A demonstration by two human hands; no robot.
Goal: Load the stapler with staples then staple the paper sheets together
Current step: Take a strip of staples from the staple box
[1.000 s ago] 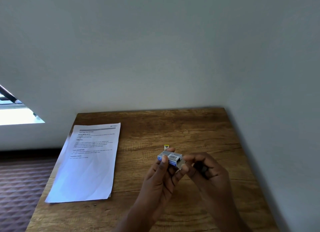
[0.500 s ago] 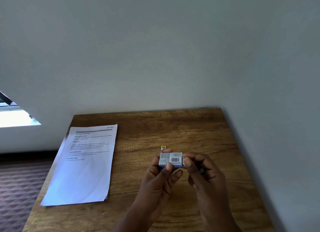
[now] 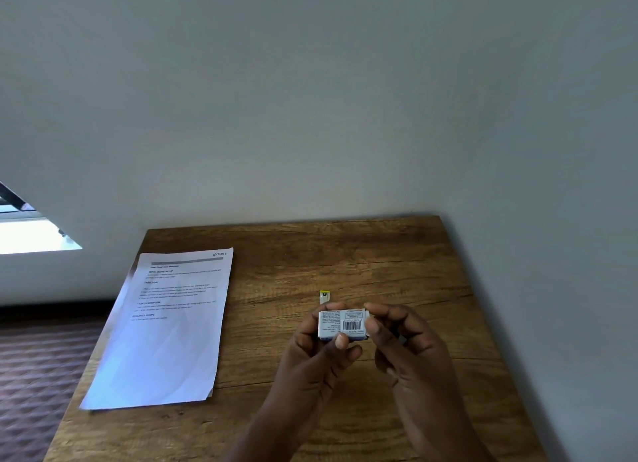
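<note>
White printed paper sheets lie at the left of the brown wooden bench. At lower centre, the left hand grips a small white-and-blue cardboard staple box. The right hand pinches the box's right end.

A second ago the staple box lay tilted in the left hand with its open end toward 4 o'clock; now it is turned flat, barcode face up. The right hand, then curled just clear at 3 o'clock, now pinches the box's end at that side with thumb and forefinger.
</note>
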